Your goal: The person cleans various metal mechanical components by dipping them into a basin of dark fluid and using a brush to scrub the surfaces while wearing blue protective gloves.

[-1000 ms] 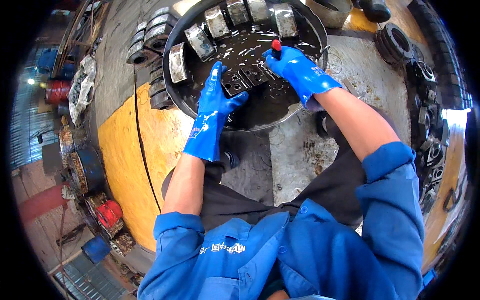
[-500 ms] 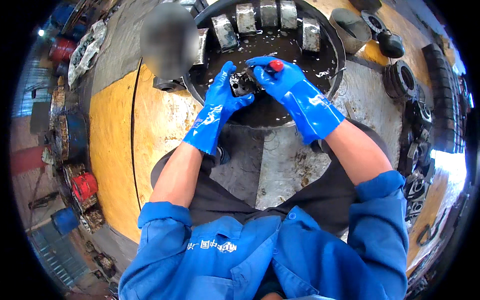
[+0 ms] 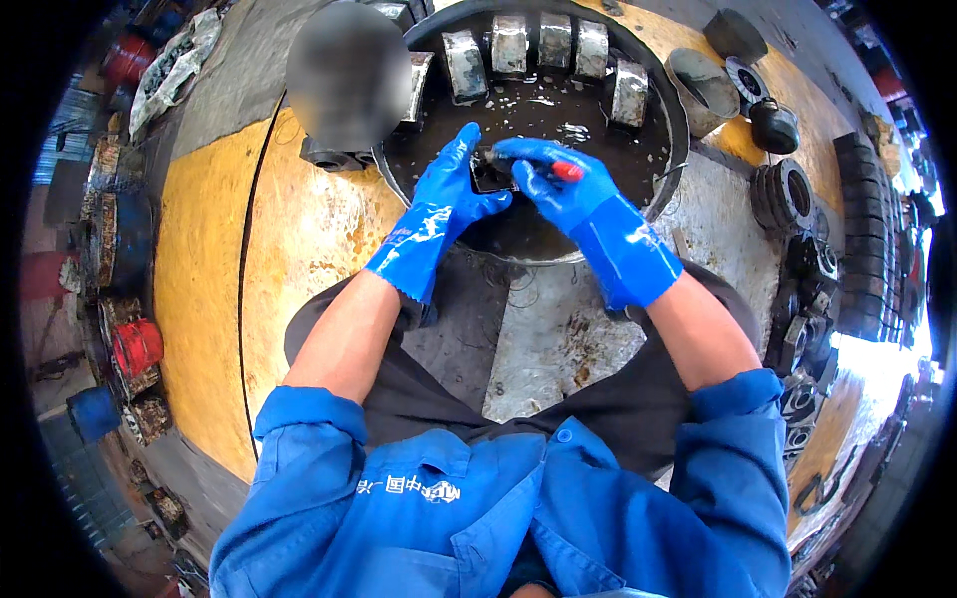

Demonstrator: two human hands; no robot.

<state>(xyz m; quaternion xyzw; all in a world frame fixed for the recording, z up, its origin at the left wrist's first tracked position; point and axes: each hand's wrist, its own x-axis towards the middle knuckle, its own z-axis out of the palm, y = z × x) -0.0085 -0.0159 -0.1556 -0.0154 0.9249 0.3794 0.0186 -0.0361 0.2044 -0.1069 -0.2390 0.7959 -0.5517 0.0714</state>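
Right hand [image 3: 575,192] has brought its red-handled tool [image 3: 567,171] to the block [image 3: 489,179].

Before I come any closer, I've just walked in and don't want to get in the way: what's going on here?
A person in a blue cloth work jacket is working over a round, dark basin of dark liquid. The glossy blue-gloved left hand is spread around a small dark block. The matching gloved right hand grips a red-handled tool close to it; the tool's working end is hard to make out. Pale, scuffed metal blocks stand in an arc inside the basin's far edge.
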